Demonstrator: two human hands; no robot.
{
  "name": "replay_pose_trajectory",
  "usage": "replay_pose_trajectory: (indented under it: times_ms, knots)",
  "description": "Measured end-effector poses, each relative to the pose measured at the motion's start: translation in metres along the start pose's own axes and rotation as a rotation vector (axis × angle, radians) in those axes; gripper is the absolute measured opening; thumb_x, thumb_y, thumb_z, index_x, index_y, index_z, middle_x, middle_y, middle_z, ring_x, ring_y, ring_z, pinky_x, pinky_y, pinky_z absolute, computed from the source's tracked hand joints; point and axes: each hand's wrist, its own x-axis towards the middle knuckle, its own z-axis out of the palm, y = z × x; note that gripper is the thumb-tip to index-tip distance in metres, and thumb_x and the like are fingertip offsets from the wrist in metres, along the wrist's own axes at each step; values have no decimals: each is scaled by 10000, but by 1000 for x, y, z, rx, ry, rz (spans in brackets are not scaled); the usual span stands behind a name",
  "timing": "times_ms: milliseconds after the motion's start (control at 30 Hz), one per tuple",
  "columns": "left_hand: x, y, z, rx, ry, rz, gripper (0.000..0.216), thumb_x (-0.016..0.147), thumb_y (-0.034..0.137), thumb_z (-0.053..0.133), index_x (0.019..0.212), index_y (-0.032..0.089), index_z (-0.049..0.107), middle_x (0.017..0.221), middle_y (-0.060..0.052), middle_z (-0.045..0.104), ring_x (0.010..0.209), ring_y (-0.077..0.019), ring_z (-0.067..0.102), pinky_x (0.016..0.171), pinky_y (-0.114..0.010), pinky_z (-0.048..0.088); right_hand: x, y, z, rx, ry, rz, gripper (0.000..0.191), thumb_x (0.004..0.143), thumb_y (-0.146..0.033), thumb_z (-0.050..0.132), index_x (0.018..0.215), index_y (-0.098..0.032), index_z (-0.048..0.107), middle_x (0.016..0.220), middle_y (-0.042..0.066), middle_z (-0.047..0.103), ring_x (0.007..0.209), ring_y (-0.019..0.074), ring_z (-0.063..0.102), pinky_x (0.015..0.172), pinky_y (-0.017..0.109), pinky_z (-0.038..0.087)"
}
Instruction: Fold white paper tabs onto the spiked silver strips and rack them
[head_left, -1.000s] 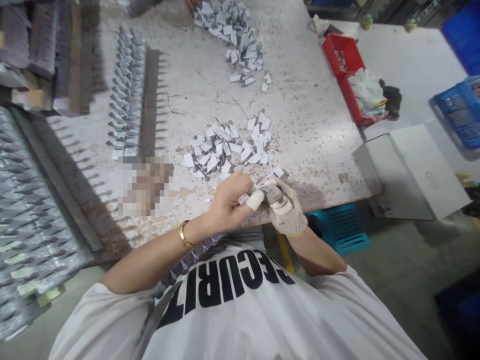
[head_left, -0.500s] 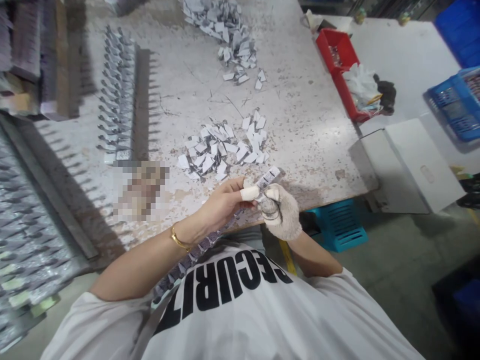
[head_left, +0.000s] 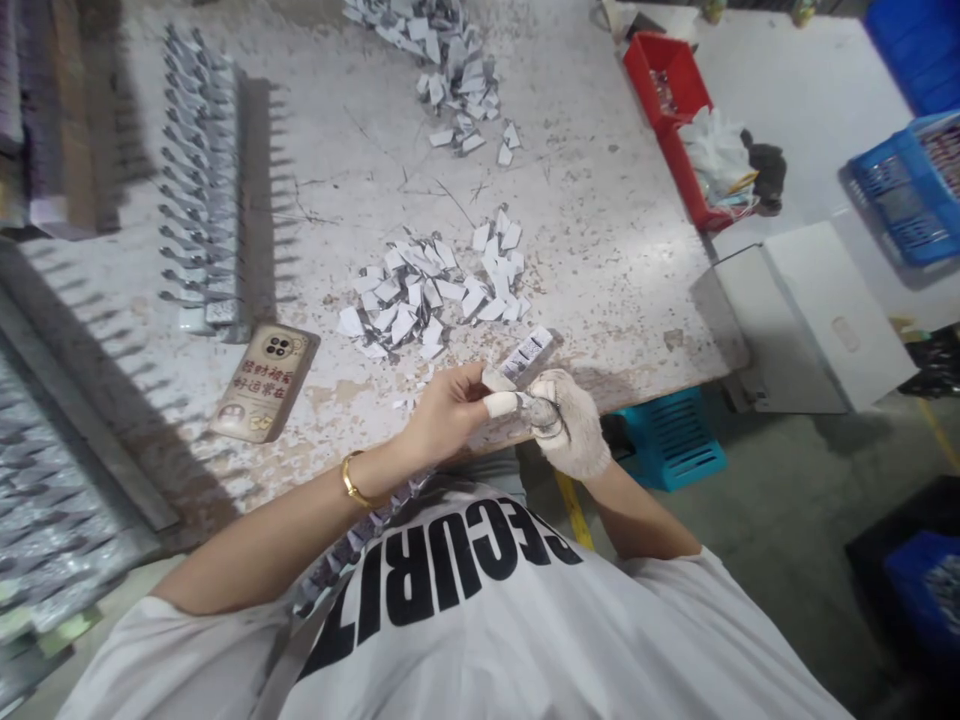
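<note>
My left hand [head_left: 450, 408], bare but for white finger cots, is closed at its thumb and fingertips, touching my right hand's fingers. Over my right hand [head_left: 566, 425] is a knitted white glove with dark stains, its fingers curled shut. What each hand pinches is small and hidden between them. A long strip with printed white segments [head_left: 526, 352] juts out beyond my fingers on the table; farther back, a strip with a row of small pieces [head_left: 352, 540] shows below my left forearm. Beyond the hands lies a pile of small white tag-like pieces [head_left: 420, 290].
A phone [head_left: 264, 385] lies left of the pile, near a long rack of grey hooked pieces [head_left: 202, 190]. More white pieces [head_left: 457, 70] are heaped farther back. Red bins [head_left: 694, 190], a white box [head_left: 825, 320] and a blue basket [head_left: 904, 195] stand right. A teal stool [head_left: 679, 440] is below.
The view has shifted slightly, so the table things sit a little further left and higher. My hands stay together near the strip, with slightly more of its printed end showing.
</note>
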Motion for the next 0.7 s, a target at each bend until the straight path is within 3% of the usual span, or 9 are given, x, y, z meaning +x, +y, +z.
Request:
replay_pose_trajectory:
  times_ms: [100, 167, 233, 333, 533, 700]
  knots:
    - [0, -5, -3, 287, 16, 64, 427, 940, 600, 751, 972, 201, 605, 1049, -104, 762, 947, -257, 714, 790, -383, 576, 16, 5, -19, -252, 128, -181, 195, 1035, -328, 557, 917, -243, 687, 986, 110, 772, 967, 276, 718, 947, 464, 572]
    - [-2, -9, -5, 520, 1, 123, 433, 940, 576, 746, 1039, 206, 545, 1197, -160, 721, 1057, -313, 688, 866, -453, 579, 28, 17, -28, -503, 173, -191, 246, 1054, -330, 545, 892, -228, 700, 1094, 125, 785, 1040, 276, 715, 963, 444, 560]
    - [-4, -14, -6, 751, -37, 138, 401, 933, 506, 751, 1025, 211, 496, 1175, -174, 687, 1055, -340, 654, 889, -500, 568, 37, 33, -32, -732, 159, -170, 273, 1053, -358, 555, 898, -217, 729, 1197, 146, 779, 1138, 311, 686, 1043, 492, 531]
    - [-8, -22, -6, 966, -101, 112, 316, 919, 353, 731, 1032, 218, 468, 1132, -152, 659, 1073, -352, 624, 927, -522, 559, 46, 50, -28, -911, 32, -157, 245, 1039, -364, 586, 977, -211, 766, 1291, 149, 759, 1229, 337, 634, 1138, 552, 461]
    - [-10, -37, -1, 1037, -155, 63, 300, 896, 148, 635, 1157, 174, 488, 1176, -176, 658, 1131, -358, 632, 970, -519, 566, 57, 53, -19, -947, -74, -217, 267, 1049, -328, 538, 1048, -195, 770, 1330, 152, 745, 1339, 342, 587, 1197, 564, 422]
    - [-10, -42, 0, 1003, -153, 63, 342, 899, 126, 622, 1217, 160, 500, 1210, -184, 663, 1153, -363, 646, 995, -538, 567, 64, 67, -16, -922, -149, -196, 263, 1013, -292, 542, 1078, -190, 776, 1343, 165, 731, 1385, 365, 573, 1234, 603, 414]
